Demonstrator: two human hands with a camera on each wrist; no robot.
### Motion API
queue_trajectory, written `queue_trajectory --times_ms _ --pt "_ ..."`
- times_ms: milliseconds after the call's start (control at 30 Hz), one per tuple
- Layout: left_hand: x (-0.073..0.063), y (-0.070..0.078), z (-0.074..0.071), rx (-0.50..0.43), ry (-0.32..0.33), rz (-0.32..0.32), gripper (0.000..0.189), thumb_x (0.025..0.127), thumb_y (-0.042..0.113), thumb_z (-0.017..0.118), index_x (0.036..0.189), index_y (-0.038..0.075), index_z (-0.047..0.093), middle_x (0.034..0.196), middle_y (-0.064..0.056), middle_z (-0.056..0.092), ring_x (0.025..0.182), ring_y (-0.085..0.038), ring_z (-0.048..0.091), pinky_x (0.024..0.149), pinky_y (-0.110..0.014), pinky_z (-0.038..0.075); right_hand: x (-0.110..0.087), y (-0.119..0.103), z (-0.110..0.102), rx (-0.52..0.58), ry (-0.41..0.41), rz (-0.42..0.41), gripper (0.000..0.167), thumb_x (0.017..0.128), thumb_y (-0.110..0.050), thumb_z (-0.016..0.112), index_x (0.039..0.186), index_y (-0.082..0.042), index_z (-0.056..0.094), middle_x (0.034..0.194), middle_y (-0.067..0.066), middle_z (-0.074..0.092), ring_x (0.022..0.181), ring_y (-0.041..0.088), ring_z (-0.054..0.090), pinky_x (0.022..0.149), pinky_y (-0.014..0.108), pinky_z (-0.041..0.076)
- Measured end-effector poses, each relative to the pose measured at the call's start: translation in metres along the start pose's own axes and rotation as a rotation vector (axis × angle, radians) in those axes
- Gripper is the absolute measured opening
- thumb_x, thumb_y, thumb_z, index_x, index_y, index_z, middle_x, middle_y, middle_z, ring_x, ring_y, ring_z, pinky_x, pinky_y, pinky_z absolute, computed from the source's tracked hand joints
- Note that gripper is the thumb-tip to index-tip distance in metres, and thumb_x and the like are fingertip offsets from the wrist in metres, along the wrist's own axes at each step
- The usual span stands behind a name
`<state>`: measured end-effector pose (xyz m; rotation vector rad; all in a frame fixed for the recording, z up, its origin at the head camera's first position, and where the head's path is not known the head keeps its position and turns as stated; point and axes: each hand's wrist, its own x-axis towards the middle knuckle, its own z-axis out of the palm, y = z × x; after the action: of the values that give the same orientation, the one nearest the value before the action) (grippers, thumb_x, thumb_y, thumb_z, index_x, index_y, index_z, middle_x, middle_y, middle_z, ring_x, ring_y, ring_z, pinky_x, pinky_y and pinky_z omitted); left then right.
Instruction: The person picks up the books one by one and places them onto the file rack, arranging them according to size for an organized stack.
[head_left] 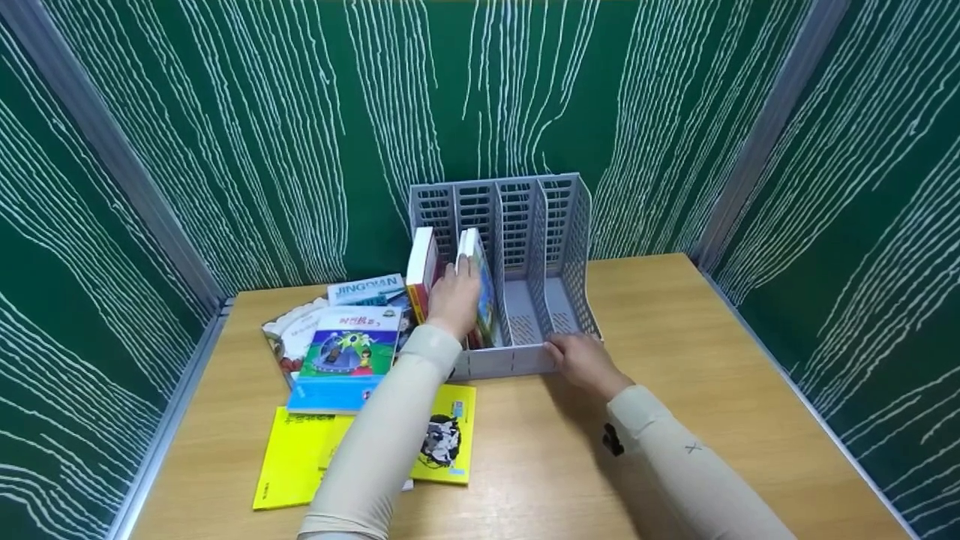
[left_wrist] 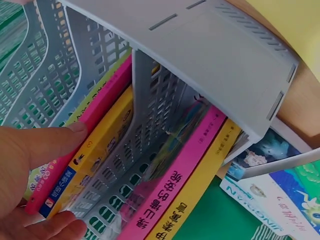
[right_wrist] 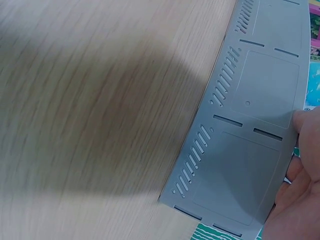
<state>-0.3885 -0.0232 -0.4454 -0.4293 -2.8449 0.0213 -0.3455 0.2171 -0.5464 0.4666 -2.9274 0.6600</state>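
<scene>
A grey plastic file rack (head_left: 487,365) with upright dividers stands at the back of the table. My left hand (head_left: 454,300) grips the books (head_left: 484,281) in its second compartment from the left. In the left wrist view, the thumb lies against a pink spine (left_wrist: 107,95), with the fingers by a yellow spine (left_wrist: 115,127) beside it. The leftmost compartment bears another pink book (left_wrist: 175,180) and yellow book (left_wrist: 202,177). My right hand (head_left: 585,364) holds the rack's front edge near its right end, thumb on the outer face and fingers inside.
Left of the rack lies a pile of books, a blue and white comic-style book (head_left: 349,360) on top. Nearer the front are yellow books (head_left: 296,457), partly behind my left forearm. Green walls with white lines (head_left: 517,90) enclose the wooden table (head_left: 675,322).
</scene>
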Motion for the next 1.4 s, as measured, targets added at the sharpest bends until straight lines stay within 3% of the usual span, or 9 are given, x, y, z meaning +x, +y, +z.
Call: queue_trajectory --times_ms 133,267,533,667,800,967,1100,1300,1400 --pt "0.0 0.001 0.0 0.015 -0.013 -0.007 0.063 0.106 0.008 0.07 0.163 0.002 0.044 0.165 -0.017 0.052 0.146 -0.033 0.059 0.112 -0.04 0.058 -0.001 0.001 -0.001 -0.002 0.012 -0.011 0.028 0.111 -0.02 0.06 0.086 -0.009 0.067 0.073 0.004 0.061 0.076 0.028 0.061 0.085 0.055 0.048" --pt "-0.002 0.001 0.002 0.05 0.018 0.002 0.061 0.106 0.009 0.07 0.162 0.002 0.046 0.163 -0.017 0.054 0.145 -0.031 0.06 0.113 -0.037 0.057 0.0 0.002 0.001 -0.005 0.02 -0.012 0.029 0.111 -0.02 0.061 0.084 -0.01 0.065 0.071 0.003 0.059 0.073 0.025 0.058 0.083 0.053 0.048" --pt "0.001 0.0 0.008 0.094 0.068 0.004 0.047 0.112 0.01 0.058 0.158 0.001 0.052 0.159 -0.016 0.059 0.138 -0.033 0.065 0.102 -0.041 0.064 -0.001 0.0 0.002 0.013 0.023 -0.009 0.034 0.111 -0.019 0.061 0.078 -0.012 0.059 0.068 -0.001 0.056 0.067 0.02 0.052 0.078 0.049 0.043" --pt "0.004 0.001 0.007 0.082 0.049 -0.013 0.046 0.114 0.012 0.053 0.16 0.002 0.051 0.16 -0.016 0.057 0.139 -0.034 0.063 0.101 -0.043 0.064 -0.001 0.0 0.001 0.023 0.013 0.006 0.035 0.112 -0.02 0.06 0.078 -0.013 0.059 0.068 -0.001 0.058 0.067 0.02 0.052 0.08 0.049 0.044" --pt "0.003 0.001 0.005 0.085 0.011 -0.024 0.052 0.113 0.016 0.059 0.162 0.004 0.047 0.162 -0.015 0.055 0.143 -0.034 0.06 0.106 -0.041 0.062 0.0 0.0 0.0 0.022 0.007 0.01 0.033 0.112 -0.021 0.06 0.08 -0.012 0.063 0.07 0.0 0.061 0.07 0.021 0.056 0.083 0.051 0.045" --pt "-0.003 0.0 -0.001 0.056 -0.001 0.005 0.064 0.107 0.018 0.07 0.163 0.004 0.045 0.163 -0.017 0.053 0.147 -0.034 0.057 0.11 -0.041 0.06 -0.001 0.001 -0.001 0.018 0.026 -0.006 0.032 0.111 -0.02 0.061 0.081 -0.012 0.063 0.07 0.001 0.059 0.072 0.024 0.057 0.082 0.052 0.047" --pt "-0.01 -0.001 -0.009 0.017 0.025 0.055 0.062 0.102 0.017 0.076 0.157 0.003 0.052 0.155 -0.017 0.058 0.14 -0.033 0.061 0.107 -0.042 0.061 -0.002 0.002 0.0 0.017 0.04 -0.019 0.029 0.111 -0.018 0.061 0.083 -0.01 0.065 0.071 0.002 0.061 0.074 0.027 0.061 0.084 0.055 0.05" --pt "-0.027 -0.006 -0.023 -0.055 0.064 0.115 0.053 0.103 0.021 0.074 0.151 0.004 0.058 0.146 -0.015 0.064 0.129 -0.029 0.065 0.109 -0.043 0.061 -0.001 0.001 0.002 0.021 0.019 0.004 0.024 0.112 -0.02 0.06 0.099 -0.006 0.075 0.087 0.01 0.075 0.091 0.036 0.072 0.094 0.059 0.051" --pt "-0.036 -0.013 -0.03 -0.105 0.096 0.127 0.049 0.104 0.022 0.073 0.147 0.002 0.06 0.14 -0.016 0.066 0.124 -0.029 0.067 0.108 -0.043 0.061 0.0 0.001 0.002 0.015 0.036 -0.015 0.025 0.112 -0.02 0.06 0.099 -0.006 0.076 0.089 0.01 0.077 0.093 0.037 0.074 0.092 0.058 0.051"
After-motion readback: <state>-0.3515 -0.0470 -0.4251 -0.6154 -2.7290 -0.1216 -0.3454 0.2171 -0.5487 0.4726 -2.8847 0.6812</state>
